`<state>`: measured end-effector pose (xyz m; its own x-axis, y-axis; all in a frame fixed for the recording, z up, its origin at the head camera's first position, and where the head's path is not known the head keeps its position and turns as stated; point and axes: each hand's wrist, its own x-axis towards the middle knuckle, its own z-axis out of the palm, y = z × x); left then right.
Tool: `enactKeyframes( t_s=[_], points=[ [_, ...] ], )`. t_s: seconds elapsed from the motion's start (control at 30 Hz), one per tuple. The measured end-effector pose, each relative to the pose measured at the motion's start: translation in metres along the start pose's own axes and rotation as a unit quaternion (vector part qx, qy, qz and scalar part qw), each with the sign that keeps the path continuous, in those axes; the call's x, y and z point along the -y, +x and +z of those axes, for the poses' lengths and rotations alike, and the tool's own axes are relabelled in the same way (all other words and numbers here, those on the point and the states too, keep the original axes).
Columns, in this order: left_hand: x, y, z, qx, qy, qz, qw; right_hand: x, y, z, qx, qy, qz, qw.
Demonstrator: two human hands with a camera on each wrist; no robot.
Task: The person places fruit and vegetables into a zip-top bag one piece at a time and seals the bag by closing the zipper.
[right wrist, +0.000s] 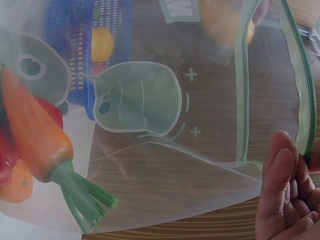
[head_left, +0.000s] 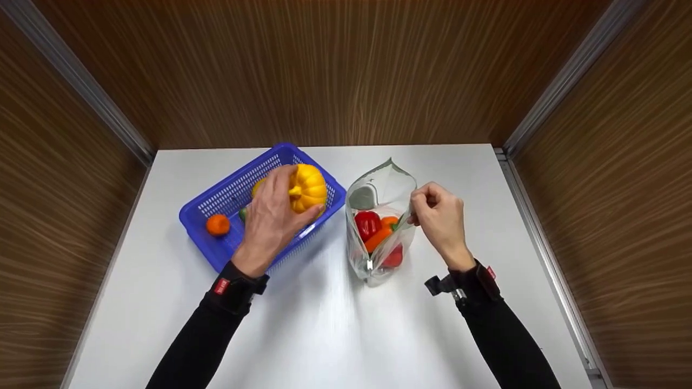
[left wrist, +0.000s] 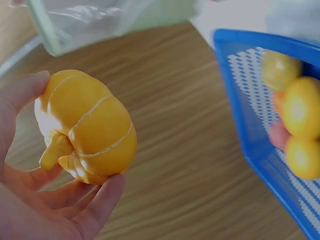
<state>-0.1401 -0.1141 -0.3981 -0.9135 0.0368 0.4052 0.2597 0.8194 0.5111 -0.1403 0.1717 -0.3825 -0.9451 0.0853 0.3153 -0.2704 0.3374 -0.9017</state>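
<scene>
My left hand (head_left: 270, 219) grips a yellow pumpkin (head_left: 310, 188), thumb on one side and fingers on the other. In the left wrist view the pumpkin (left wrist: 92, 122) is held clear of the blue basket (left wrist: 235, 95), its stem toward the palm. With thumb and fingers, my right hand (head_left: 444, 222) pinches the right edge of a clear zip bag (head_left: 393, 186), whose mouth stands open. Inside the bag are a red pepper (head_left: 367, 224), a carrot (right wrist: 40, 130) with green stalks, an orange fruit (right wrist: 17, 182) and another red item (head_left: 394, 256).
The blue basket stands left of the bag on a white table (head_left: 319, 335). An orange fruit (head_left: 218, 225) lies at its left end; several yellow fruits (left wrist: 302, 107) show inside. Wood-grain panels (head_left: 324, 70) enclose the back and sides.
</scene>
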Motion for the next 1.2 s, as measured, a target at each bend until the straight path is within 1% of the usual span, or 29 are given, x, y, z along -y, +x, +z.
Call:
enactKeyframes(
  t_s=[0.1, 0.2, 0.43, 0.63, 0.73, 0.87, 0.97, 1.03, 1.1, 1.2],
  points=[
    [-0.012, 0.001, -0.001, -0.011, -0.011, 0.024, 0.9996, 0.001, -0.001, 0.002, 0.003, -0.001, -0.002, 1.0],
    [-0.024, 0.0, -0.002, -0.012, -0.026, 0.045, 0.9986, 0.001, -0.001, 0.003, 0.004, -0.002, -0.006, 1.0],
    [-0.05, -0.004, 0.001, 0.008, -0.052, 0.073, 0.9959, 0.004, -0.001, 0.007, 0.015, -0.015, -0.015, 1.0],
    [-0.067, -0.005, 0.007, 0.043, -0.093, 0.091, 0.9905, 0.005, -0.002, 0.008, 0.012, -0.014, -0.015, 1.0],
    [-0.073, -0.004, 0.009, 0.055, -0.097, 0.097, 0.9891, 0.005, -0.003, 0.008, 0.013, -0.013, -0.015, 1.0],
    [-0.08, -0.004, 0.01, 0.044, -0.087, 0.106, 0.9895, 0.004, -0.003, 0.008, 0.015, -0.011, -0.012, 1.0],
    [-0.083, -0.003, 0.013, 0.042, -0.094, 0.116, 0.9879, 0.004, -0.003, 0.008, 0.016, -0.008, -0.01, 1.0],
    [-0.082, -0.003, 0.017, 0.055, -0.103, 0.122, 0.9856, 0.004, -0.004, 0.007, 0.017, -0.007, -0.011, 1.0],
    [-0.08, -0.003, 0.022, 0.078, -0.107, 0.127, 0.983, 0.004, -0.004, 0.007, 0.017, -0.005, -0.011, 1.0],
    [-0.077, -0.004, 0.03, 0.112, -0.088, 0.133, 0.9808, 0.003, -0.004, 0.005, 0.013, -0.008, -0.012, 1.0]
  ],
)
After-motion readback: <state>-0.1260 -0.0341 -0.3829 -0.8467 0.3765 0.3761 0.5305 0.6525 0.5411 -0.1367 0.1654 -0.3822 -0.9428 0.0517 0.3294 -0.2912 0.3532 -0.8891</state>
